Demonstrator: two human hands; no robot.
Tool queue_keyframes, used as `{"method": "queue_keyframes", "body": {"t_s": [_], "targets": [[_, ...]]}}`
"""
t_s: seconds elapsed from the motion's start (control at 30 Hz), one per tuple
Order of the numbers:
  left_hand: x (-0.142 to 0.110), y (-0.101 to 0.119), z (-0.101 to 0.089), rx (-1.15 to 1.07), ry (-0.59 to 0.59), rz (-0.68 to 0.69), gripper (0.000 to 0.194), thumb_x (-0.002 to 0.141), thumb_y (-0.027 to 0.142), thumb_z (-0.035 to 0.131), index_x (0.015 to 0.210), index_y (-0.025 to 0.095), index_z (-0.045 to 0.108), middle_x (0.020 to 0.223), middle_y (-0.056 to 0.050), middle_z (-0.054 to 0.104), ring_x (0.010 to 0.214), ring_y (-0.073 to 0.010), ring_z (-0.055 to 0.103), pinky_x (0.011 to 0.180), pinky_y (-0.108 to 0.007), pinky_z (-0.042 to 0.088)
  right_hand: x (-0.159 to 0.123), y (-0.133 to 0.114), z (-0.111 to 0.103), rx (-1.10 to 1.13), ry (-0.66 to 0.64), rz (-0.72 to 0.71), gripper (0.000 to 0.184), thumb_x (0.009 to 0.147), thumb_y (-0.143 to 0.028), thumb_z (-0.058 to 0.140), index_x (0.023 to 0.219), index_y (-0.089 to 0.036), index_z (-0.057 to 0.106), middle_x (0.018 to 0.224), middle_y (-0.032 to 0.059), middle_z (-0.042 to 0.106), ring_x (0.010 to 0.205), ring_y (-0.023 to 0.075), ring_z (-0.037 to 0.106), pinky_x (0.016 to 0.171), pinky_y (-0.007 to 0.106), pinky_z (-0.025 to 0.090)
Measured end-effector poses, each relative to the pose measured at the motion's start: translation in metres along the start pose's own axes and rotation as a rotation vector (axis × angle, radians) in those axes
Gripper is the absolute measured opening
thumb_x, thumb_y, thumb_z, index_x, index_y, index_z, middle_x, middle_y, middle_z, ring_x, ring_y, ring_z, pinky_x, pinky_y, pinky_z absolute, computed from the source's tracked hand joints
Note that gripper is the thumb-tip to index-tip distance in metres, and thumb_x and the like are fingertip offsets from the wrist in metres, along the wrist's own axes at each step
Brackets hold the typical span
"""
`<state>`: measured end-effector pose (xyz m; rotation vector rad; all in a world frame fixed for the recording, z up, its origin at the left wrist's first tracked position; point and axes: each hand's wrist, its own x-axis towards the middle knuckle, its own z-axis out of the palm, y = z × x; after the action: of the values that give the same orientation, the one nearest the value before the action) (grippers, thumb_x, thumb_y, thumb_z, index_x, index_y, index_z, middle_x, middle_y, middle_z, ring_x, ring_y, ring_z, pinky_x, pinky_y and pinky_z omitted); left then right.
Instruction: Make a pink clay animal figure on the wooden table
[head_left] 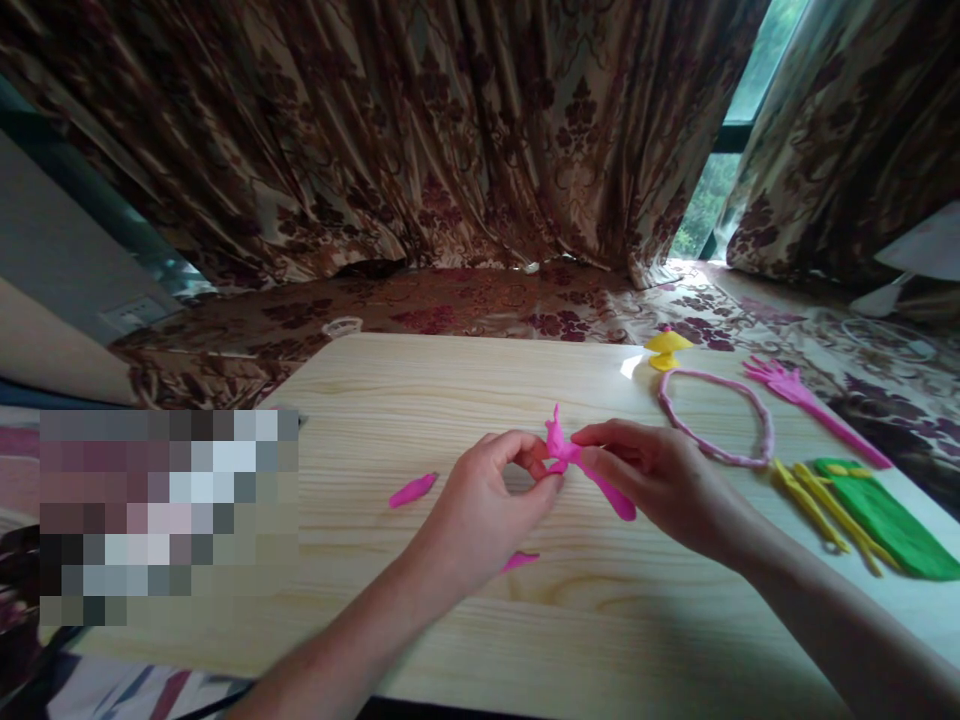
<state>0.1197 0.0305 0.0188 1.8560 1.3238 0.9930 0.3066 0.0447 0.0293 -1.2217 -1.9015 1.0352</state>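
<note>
Both hands hold a pink modelling clay piece point(556, 440) above the middle of the table. It has a pointed tip at the top and a long, rounded strip hanging to the lower right. My left hand point(499, 480) pinches its left side between thumb and fingers. From the right, my right hand point(660, 475) grips it near the middle with thumb and forefinger. A small pink clay strip point(412, 491) lies on the table left of my left hand. Another pink clay scrap point(520, 561) shows below that hand, partly hidden by it.
On the wooden table point(360, 400), at the right, lie a pale pink twisted ring point(679, 425), a yellow clay shape point(666, 350), a pink hand-shaped piece point(784, 385), thin yellow pieces point(814, 508) and a flat green piece point(892, 525). Patterned curtains point(450, 130) hang behind. A blurred patch covers the left.
</note>
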Motion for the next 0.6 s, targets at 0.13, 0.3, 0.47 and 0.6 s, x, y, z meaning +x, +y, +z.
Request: {"method": "queue_keyframes", "body": {"t_s": [0.13, 0.3, 0.47, 0.6], "targets": [[-0.022, 0.007, 0.003, 0.105, 0.158, -0.01, 0.011, 0.074, 0.013, 0.058, 0.081, 0.021, 0.054, 0.083, 0.0, 0.061, 0.087, -0.0189, 0.057, 0.083, -0.033, 0.04, -0.009, -0.007, 0.006, 0.059, -0.011, 0.036, 0.03, 0.087, -0.04, 0.053, 0.101, -0.017, 0.066, 0.067, 0.0008, 0.064, 0.049, 0.0087, 0.049, 0.039, 0.019, 0.033], [-0.034, 0.009, 0.004, 0.193, 0.266, 0.067, 0.008, 0.078, 0.017, 0.059, 0.076, 0.022, 0.052, 0.082, -0.001, 0.059, 0.086, -0.0197, 0.056, 0.081, -0.034, 0.04, -0.011, -0.008, 0.014, 0.162, -0.084, 0.005, 0.02, 0.087, -0.033, 0.054, 0.094, -0.017, 0.064, 0.075, 0.0007, 0.064, 0.058, 0.0101, 0.054, 0.047, 0.02, 0.04], [-0.039, 0.015, 0.003, 0.244, 0.229, 0.194, 0.01, 0.076, 0.013, 0.06, 0.077, 0.023, 0.058, 0.082, -0.003, 0.062, 0.087, -0.0217, 0.055, 0.083, -0.036, 0.039, -0.012, -0.005, 0.016, 0.201, -0.165, 0.019, 0.018, 0.089, -0.029, 0.051, 0.082, -0.016, 0.063, 0.084, 0.0015, 0.065, 0.074, 0.0127, 0.058, 0.061, 0.021, 0.045], [-0.042, 0.014, 0.005, 0.26, 0.227, 0.196, 0.012, 0.076, 0.012, 0.06, 0.08, 0.023, 0.058, 0.084, -0.003, 0.062, 0.088, -0.0218, 0.054, 0.084, -0.037, 0.039, -0.015, -0.002, 0.016, 0.262, -0.197, 0.075, 0.019, 0.088, -0.031, 0.052, 0.083, -0.016, 0.063, 0.086, 0.0014, 0.066, 0.073, 0.0125, 0.059, 0.061, 0.021, 0.045]]}}
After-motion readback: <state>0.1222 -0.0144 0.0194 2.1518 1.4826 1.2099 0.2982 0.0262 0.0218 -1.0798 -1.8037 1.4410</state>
